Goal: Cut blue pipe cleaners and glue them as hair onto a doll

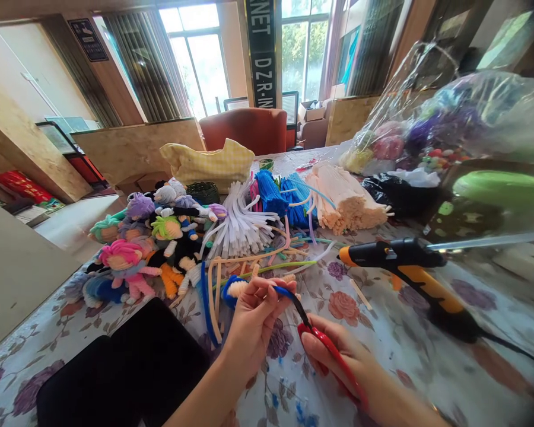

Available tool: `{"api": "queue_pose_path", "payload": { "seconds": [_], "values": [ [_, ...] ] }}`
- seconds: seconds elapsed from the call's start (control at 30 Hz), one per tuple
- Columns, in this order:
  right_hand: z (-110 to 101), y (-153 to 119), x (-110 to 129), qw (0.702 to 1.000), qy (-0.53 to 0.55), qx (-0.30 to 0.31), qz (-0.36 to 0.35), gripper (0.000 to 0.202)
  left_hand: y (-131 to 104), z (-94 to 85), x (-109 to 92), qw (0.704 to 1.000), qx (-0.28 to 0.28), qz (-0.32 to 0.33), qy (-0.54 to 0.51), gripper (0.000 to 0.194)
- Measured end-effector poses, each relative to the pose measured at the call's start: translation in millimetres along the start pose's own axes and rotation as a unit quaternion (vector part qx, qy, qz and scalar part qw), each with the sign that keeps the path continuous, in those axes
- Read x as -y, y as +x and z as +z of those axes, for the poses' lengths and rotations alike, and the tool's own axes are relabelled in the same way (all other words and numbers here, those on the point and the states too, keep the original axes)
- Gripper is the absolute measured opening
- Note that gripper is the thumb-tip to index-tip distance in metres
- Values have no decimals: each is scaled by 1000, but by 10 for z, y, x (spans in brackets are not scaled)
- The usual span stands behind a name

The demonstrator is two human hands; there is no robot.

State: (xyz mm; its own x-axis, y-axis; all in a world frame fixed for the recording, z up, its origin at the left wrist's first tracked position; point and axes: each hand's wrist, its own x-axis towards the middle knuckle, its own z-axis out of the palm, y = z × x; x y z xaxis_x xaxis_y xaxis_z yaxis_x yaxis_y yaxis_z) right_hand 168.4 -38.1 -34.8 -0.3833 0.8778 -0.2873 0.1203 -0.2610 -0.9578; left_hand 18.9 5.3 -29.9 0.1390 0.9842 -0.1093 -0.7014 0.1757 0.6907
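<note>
My left hand [256,323] is closed, its thumb and fingertips pinching a short blue pipe cleaner [285,291]. Red-handled scissors [331,350] are gripped in my right hand [338,356], their dark blades reaching up to the blue piece. Just behind my left fingers is a small doll's head [235,289] with blue hair and a peach face; whether the left hand also holds it, I cannot tell. Tiny blue clippings [305,412] lie on the floral tablecloth below the hands. Peach and blue pipe cleaners [209,302] lie bent to the left.
A pile of pipe-cleaner dolls [133,255] sits left, behind a black tablet-like object [124,367]. White [244,219], blue [270,193] and peach [347,198] pipe-cleaner bundles stand farther back. At right lies a black-and-orange glue gun [409,267] with its cord, near plastic bags [471,118].
</note>
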Motion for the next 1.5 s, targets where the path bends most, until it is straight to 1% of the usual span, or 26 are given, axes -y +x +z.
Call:
{"api": "queue_pose_path", "payload": {
  "seconds": [0.1, 0.3, 0.47, 0.6, 0.7, 0.77, 0.83, 0.93, 1.1, 1.23, 1.3, 1.4, 1.43, 1.5],
  "values": [
    [16, -11, 31, 1000, 1, -8, -8, 55, -9, 27, -10, 1000, -10, -2, 0, 20],
    [42, -45, 58, 999, 28, -16, 39, 61, -21, 34, -20, 1000, -25, -6, 4, 22],
    [38, -39, 125, 999, 20, -31, 2, 65, -24, 16, -15, 1000, -18, -12, 5, 21],
    [48, -21, 129, 999, 20, -35, 20, 64, -24, 10, -11, 1000, -16, -20, 7, 19],
    [53, -20, 113, 999, 32, -39, 10, 64, -18, 0, -3, 1000, -14, -21, -2, 20],
    [49, -16, 98, 999, 39, -31, 1, 64, -14, -7, 2, 1000, -14, -21, -3, 21],
    [43, -8, 79, 999, 37, -24, 7, 63, -12, -12, 3, 1000, -17, -23, -2, 21],
    [40, -5, 51, 999, 34, -34, 9, 59, -12, -8, -8, 999, -21, -29, -3, 20],
    [44, -16, 12, 998, 42, -24, -40, 59, -4, 10, -25, 999, -23, -33, 6, 22],
    [36, -17, 0, 999, 36, 7, -1, 58, 2, 4, -16, 999, -29, -26, 6, 24],
    [34, -24, 25, 999, 38, 4, 5, 60, 0, -1, -14, 999, -29, -28, 7, 24],
    [35, -30, 70, 999, 37, -16, -31, 61, -5, 1, -18, 999, -23, -29, 3, 25],
    [36, -26, 77, 999, 35, -12, -40, 61, -6, 3, -21, 999, -21, -29, 2, 24],
    [37, -16, 74, 999, 31, -1, -35, 60, -8, 8, -25, 999, -20, -27, 3, 23]
  ]
}}
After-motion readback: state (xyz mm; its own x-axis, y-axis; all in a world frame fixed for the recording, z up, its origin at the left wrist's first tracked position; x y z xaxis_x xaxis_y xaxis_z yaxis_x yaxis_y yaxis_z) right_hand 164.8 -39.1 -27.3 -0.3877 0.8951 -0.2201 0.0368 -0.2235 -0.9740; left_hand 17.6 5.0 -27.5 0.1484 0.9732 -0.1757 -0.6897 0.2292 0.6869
